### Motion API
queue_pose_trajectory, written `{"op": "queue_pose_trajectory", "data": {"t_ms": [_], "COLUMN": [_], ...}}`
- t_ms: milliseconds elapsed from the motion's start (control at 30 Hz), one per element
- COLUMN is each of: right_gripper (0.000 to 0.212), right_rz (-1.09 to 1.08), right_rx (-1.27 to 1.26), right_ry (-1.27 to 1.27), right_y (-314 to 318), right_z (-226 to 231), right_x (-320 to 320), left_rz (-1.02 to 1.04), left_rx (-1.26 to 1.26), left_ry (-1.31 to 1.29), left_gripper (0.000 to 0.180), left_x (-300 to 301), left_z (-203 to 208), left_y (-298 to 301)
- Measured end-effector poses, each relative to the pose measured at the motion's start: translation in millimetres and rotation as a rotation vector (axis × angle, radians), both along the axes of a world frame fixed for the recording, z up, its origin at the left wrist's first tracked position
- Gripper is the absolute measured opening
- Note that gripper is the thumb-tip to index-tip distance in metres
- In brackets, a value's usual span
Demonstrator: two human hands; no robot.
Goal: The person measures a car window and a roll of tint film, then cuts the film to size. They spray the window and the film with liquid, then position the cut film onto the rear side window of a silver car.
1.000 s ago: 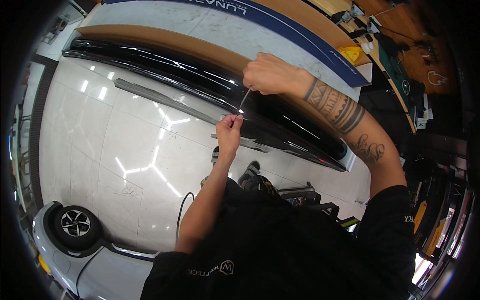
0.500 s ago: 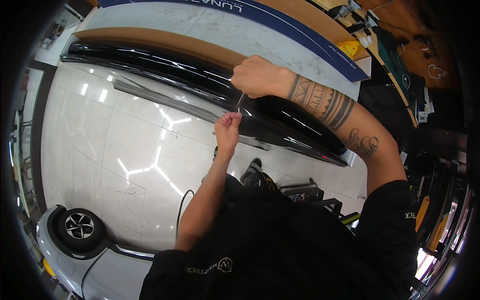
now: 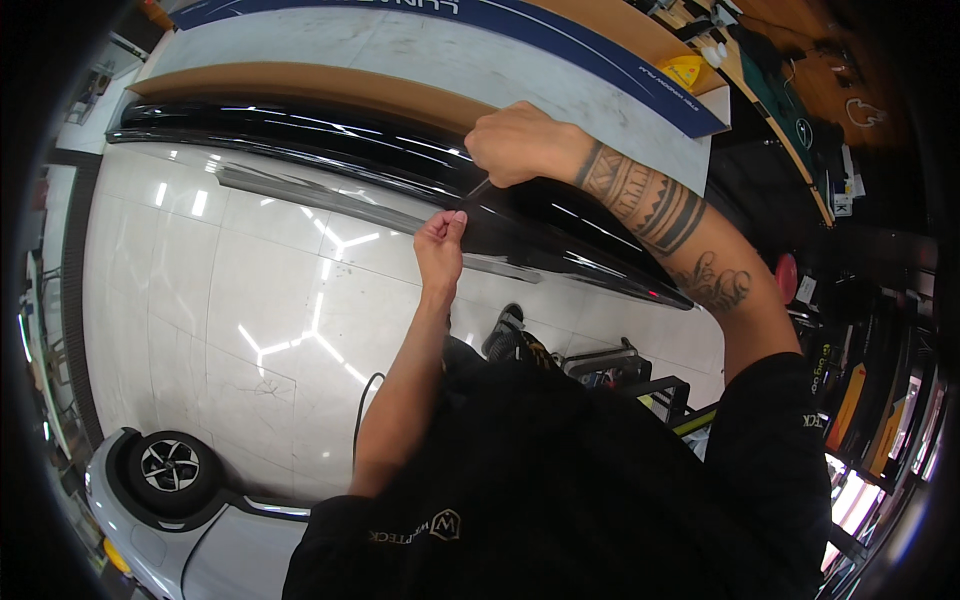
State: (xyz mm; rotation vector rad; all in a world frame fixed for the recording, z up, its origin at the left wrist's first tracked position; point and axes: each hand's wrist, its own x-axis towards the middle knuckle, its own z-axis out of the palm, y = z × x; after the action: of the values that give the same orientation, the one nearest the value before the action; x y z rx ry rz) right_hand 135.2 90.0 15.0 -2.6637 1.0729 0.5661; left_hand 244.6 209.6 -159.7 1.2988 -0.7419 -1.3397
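Note:
A long, glossy black curved panel (image 3: 590, 225), like a car trim part, lies across the bench. Along its near edge hangs a strip of smoky, see-through film (image 3: 320, 198) over the floor. My left hand (image 3: 440, 245) is closed in a pinch at the panel's near side, seemingly on the film's edge; the fingertips hide most of it. Above and to the right, my right hand (image 3: 522, 148) makes a fist over the panel. From it a thin grey sliver (image 3: 479, 188) slants down toward my left fingertips; whether it is a tool or a strip I cannot tell.
Behind the panel stands a long blue and brown cardboard box (image 3: 600, 65) on the pale bench top (image 3: 330, 45). A silver car (image 3: 250, 550) with its wheel (image 3: 170, 466) is at lower left. A black-framed cart (image 3: 610, 365) stands beside my foot (image 3: 505, 328) on the glossy tiled floor (image 3: 260, 260).
My left hand has moved a little left and up, away from my right fist. The thin sliver now slants more to the left. My right hand stays closed in nearly the same place.

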Motion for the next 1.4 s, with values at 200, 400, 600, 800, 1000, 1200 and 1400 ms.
{"op": "queue_pose_trajectory", "data": {"t_ms": [200,400,600,800,1000,1200,1400], "right_gripper": [0.007,0.007,0.006,0.004,0.004,0.006,0.009], "right_rz": [-0.092,-0.149,-0.033,-0.123,-0.132,-0.090,-0.102], "right_rx": [0.058,0.113,0.026,0.123,0.130,0.086,0.063], "right_ry": [-0.020,0.040,-0.023,0.090,0.125,0.136,0.156], "right_y": [1,3,7,5,5,10,20], "right_z": [-3,3,-4,-2,0,-5,-10], "right_x": [-2,3,14,14,8,-5,-26], "left_rz": [-0.038,-0.060,-0.050,-0.064,-0.062,-0.068,-0.070], "left_rx": [0.007,-0.012,-0.050,-0.069,-0.073,-0.082,-0.053], "left_ry": [0.041,0.051,0.045,0.068,0.087,0.052,0.044], "left_gripper": [0.015,0.015,0.017,0.015,0.014,0.015,0.010], "left_x": [2,3,3,3,3,5,5], "left_z": [-6,-17,-24,-22,-20,-21,-21], "left_y": [0,-1,-2,0,0,-1,-2]}}
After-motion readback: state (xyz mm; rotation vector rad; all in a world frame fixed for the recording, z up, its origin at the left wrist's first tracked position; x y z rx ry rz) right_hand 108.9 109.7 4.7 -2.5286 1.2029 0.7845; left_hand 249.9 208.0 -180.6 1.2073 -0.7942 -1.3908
